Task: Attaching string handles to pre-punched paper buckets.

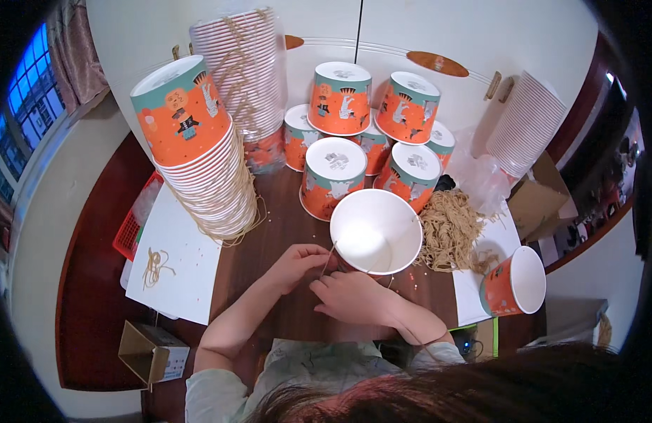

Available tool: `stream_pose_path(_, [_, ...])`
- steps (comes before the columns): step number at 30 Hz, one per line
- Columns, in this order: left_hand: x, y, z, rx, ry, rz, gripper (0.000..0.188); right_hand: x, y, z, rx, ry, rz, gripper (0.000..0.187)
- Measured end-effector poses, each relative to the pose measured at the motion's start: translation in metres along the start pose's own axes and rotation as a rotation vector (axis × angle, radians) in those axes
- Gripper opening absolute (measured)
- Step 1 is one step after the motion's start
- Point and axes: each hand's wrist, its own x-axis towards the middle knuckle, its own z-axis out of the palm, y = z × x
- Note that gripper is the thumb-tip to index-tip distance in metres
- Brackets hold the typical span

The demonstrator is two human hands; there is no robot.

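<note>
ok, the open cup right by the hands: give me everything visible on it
The open cup is a large round paper tub, seen mouth-up from above, so mostly its plain white inside and rolled rim show. It holds nothing and looks clean. It sits on the dark wooden table, in front of a cluster of upturned orange-and-teal cups, with a pile of tan string beside it. The left hand and right hand work a thin string at its near rim.

Left hand point(297, 262), right hand point(350, 296) pinched together
</note>
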Motion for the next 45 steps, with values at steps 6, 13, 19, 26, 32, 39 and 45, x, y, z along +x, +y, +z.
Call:
stream_pose_path(6, [0.004, -0.012, -0.003, -0.15, -0.043, -0.035, 0.012, 0.006, 0.003, 0.003, 0.036, 0.025, -0.007, 0.018])
stream_pose_path(13, [0.002, 0.004, 0.003, -0.264, -0.037, -0.053, 0.009, 0.01, 0.004, -0.013, 0.13, -0.179, 0.015, 0.015])
stream_pose_path(19, [0.011, 0.006, 0.0, -0.168, -0.06, -0.02, 0.007, 0.009, 0.005, -0.015, 0.193, -0.163, -0.031, 0.014])
stream_pose_path(26, [0.021, 0.019, 0.001, -0.057, -0.079, 0.041, 0.012, 0.013, 0.004, -0.016, 0.187, -0.23, 0.046, 0.016])
stream_pose_path(32, [0.026, 0.041, 0.005, 0.325, -0.007, -0.021, 0.012, 0.01, -0.008, -0.008, 0.095, -0.148, -0.029, 0.016])
stream_pose_path(39, [-0.041, 0.104, 0.012, 0.622, 0.05, 0.429, 0.013, 0.001, -0.041, -0.031, 0.032, -0.084, -0.166, 0.025])
stream_pose_path(45, [-0.066, 0.172, -0.025, 1.28, 1.024, 1.373, 0.014, 0.073, -0.035, -0.065, -0.459, 0.486, -0.034, 0.015])
